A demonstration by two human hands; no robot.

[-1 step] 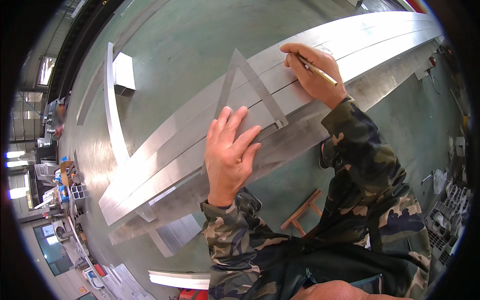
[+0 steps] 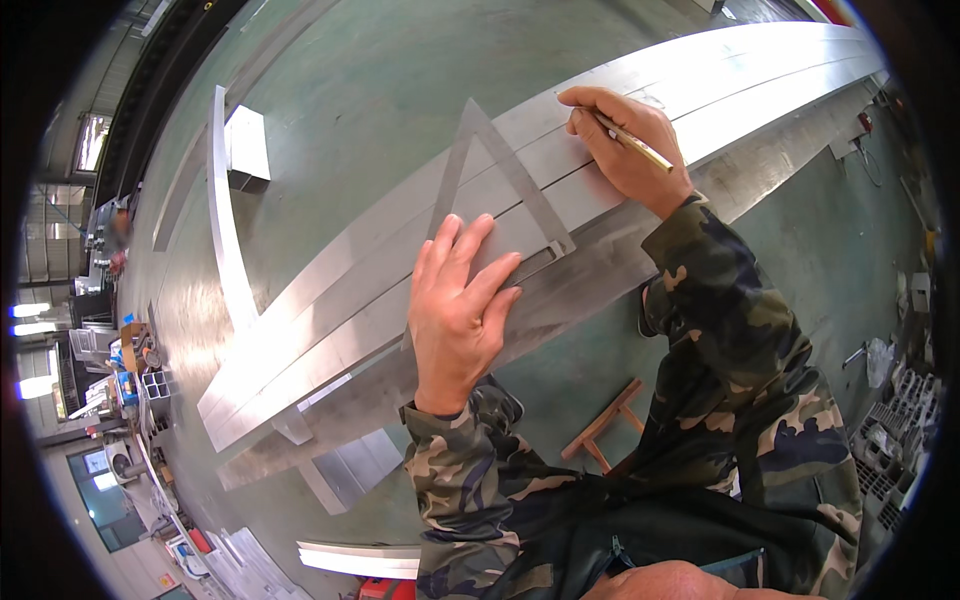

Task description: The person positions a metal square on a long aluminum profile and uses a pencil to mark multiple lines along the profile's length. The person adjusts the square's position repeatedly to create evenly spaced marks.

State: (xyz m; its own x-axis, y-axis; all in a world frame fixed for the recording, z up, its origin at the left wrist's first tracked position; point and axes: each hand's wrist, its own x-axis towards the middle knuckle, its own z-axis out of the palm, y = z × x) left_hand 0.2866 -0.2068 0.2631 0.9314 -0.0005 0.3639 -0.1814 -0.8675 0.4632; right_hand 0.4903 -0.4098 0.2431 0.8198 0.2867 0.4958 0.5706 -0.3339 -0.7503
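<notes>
A metal triangular set square lies across several long silver metal bars placed side by side. My left hand rests on its near side, fingers spread over the square and the bars, and covers part of its edge. To the right of the square, my right hand is closed around a slim pencil, its rear end pointing toward me. The side of that hand is against the bars. Fingers hide the pencil's tip, so I cannot tell whether it touches the metal.
A dull metal beam runs along the near side below the bars. Farther left, a curved-looking metal strip stands near a white box. A wooden stool is by my legs. Metal parts lie at the right.
</notes>
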